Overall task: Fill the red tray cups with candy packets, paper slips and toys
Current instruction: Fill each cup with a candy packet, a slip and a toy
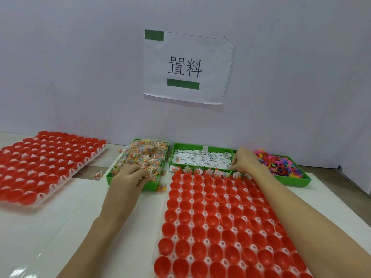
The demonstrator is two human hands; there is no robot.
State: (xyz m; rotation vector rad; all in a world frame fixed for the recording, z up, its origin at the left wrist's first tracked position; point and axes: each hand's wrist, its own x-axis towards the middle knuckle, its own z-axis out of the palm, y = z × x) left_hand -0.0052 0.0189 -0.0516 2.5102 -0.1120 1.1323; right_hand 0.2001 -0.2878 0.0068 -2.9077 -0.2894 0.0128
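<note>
On the white table, both my hands reach into the green bins beyond the red tray of round plastic cups (216, 223).

My left hand (130, 176) curls into the heap of clear candy packets (143, 155), gripping some. My right hand (244, 160) pinches at the white paper slips (200, 158), beside the pile of bright plastic toys (275, 163). Only the tray's far row holds packets and slips.

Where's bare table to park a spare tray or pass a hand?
Free: the white tabletop between the far-left red cup tray and the near red cup tray, left of the left forearm; also a strip right of the near tray. Crowded: the back row, where the green candy bin, slip bin and toy bin sit nearly edge to edge.
</note>
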